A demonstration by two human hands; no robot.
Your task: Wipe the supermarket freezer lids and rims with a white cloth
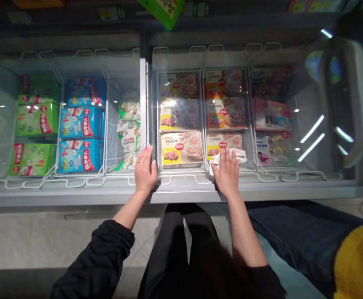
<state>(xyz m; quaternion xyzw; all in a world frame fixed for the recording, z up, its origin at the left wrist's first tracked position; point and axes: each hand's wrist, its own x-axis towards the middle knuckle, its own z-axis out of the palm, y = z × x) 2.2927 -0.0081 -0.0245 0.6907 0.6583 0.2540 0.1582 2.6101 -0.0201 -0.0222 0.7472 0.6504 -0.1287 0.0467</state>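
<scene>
My left hand (146, 169) lies flat at the front end of the metal divider (143, 83), fingers stretched out and holding nothing. Under my right hand (227, 172) a crumpled white cloth (240, 155) is held against the clear glass lid (181, 176) of a chest freezer. The cloth sticks out to the right of the fingers, and part of it is hidden by them. Beneath the glass, yellow-and-white food boxes (181, 148) stand in wire baskets, one partly covered by the cloth.
Green boxes (35, 120), blue boxes (80, 155) and bagged food (130, 139) fill the baskets on the left. Another person's leg in jeans (293, 236) is close on my right. A green sign (165, 11) hangs over the freezer's far edge. A curved white handle (360, 104) is at far right.
</scene>
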